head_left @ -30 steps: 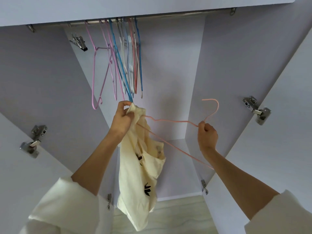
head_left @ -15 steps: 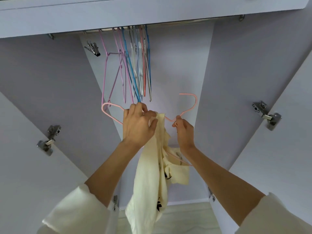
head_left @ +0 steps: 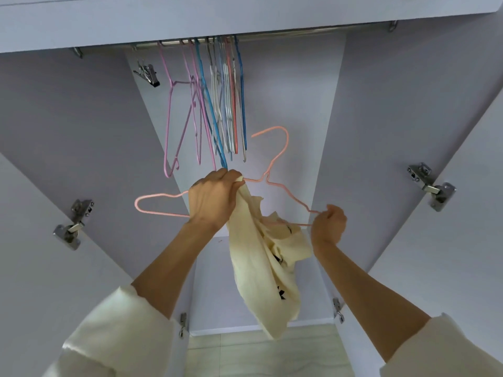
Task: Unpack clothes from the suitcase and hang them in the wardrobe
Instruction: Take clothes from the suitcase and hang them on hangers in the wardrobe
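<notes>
Cream garment point(head_left: 261, 257) half-threaded on pink hanger point(head_left: 275, 183) at centre, left hand point(head_left: 212, 198) gripping collar and hanger, right hand point(head_left: 328, 223) pinching hanger's 4 o'clock end; not yet hooked on wardrobe rail point(head_left: 285, 34) at 12 o'clock among empty hangers point(head_left: 217, 104).

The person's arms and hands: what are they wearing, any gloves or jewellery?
Both hands, the left hand and the right hand, are bare: no gloves, and no rings or watch show. The forearms are bare too. Each arm wears a loose cream-white sleeve, the left sleeve and the right sleeve, pushed back towards the elbow, soft and thick-looking, without visible pattern.
</notes>
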A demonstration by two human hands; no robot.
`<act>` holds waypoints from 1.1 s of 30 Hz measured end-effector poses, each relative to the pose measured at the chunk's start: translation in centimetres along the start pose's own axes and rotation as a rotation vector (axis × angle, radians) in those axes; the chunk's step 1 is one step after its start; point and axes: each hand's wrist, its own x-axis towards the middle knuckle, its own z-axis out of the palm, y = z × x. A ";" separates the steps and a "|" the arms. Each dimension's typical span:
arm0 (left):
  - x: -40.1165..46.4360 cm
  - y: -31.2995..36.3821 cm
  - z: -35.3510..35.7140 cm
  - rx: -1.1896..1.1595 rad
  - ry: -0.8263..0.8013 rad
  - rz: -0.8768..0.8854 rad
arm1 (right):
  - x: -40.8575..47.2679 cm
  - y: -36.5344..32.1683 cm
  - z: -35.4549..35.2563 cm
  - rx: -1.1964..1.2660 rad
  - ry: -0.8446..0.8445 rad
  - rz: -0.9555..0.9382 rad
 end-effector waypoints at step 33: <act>-1.4 -6.7 2.1 -0.336 -0.061 -0.430 | 6.4 -2.6 -2.0 -0.171 -0.958 0.369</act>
